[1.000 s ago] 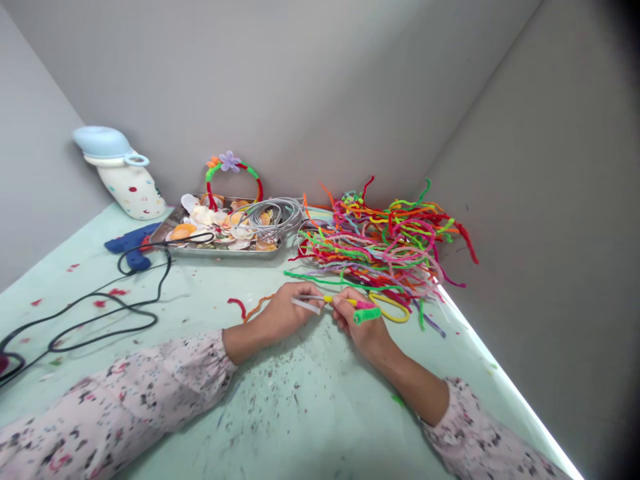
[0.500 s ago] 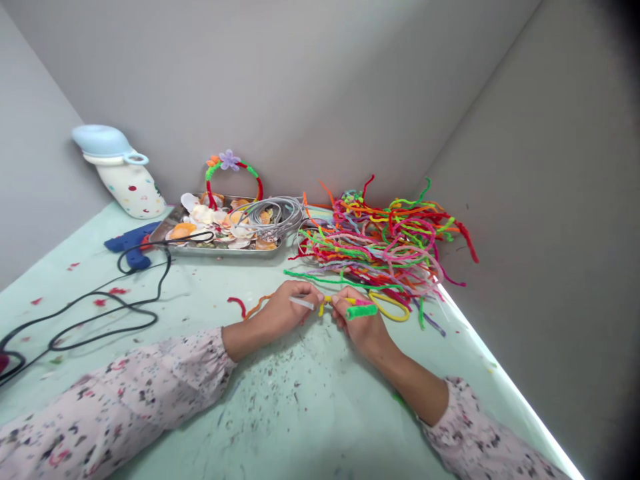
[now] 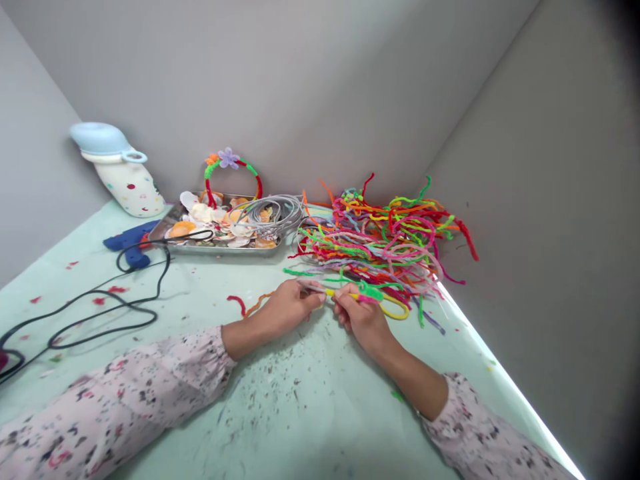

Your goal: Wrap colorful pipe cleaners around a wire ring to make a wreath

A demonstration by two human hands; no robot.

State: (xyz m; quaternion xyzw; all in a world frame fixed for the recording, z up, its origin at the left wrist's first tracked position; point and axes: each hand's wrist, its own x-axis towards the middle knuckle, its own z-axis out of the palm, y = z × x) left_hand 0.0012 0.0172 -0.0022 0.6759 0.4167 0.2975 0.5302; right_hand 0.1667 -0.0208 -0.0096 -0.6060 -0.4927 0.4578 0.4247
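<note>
My left hand [image 3: 287, 309] and my right hand [image 3: 361, 319] meet over the pale green table [image 3: 280, 407], both pinched on one thin grey hoop wrapped in pipe cleaners [image 3: 371, 297]. The left fingers grip the bare grey end. The right fingers hold the part wound in yellow, pink and green fuzz. A yellow loop of the piece lies on the table just beyond my right hand. Right behind both hands lies a big tangled heap of coloured pipe cleaners [image 3: 385, 237].
A metal tray [image 3: 173, 235] of seashells and grey hoops stands at the back, with a decorated hoop [image 3: 233, 168] leaning behind it. A blue glue gun [image 3: 129, 241] and its black cord [image 3: 95, 307] lie left. A white spotted jug [image 3: 123, 175] stands in the corner. Grey walls close in.
Both hands have shifted slightly away from me toward the heap. The green wrapped end has turned from pointing right to lying above my right fingers.
</note>
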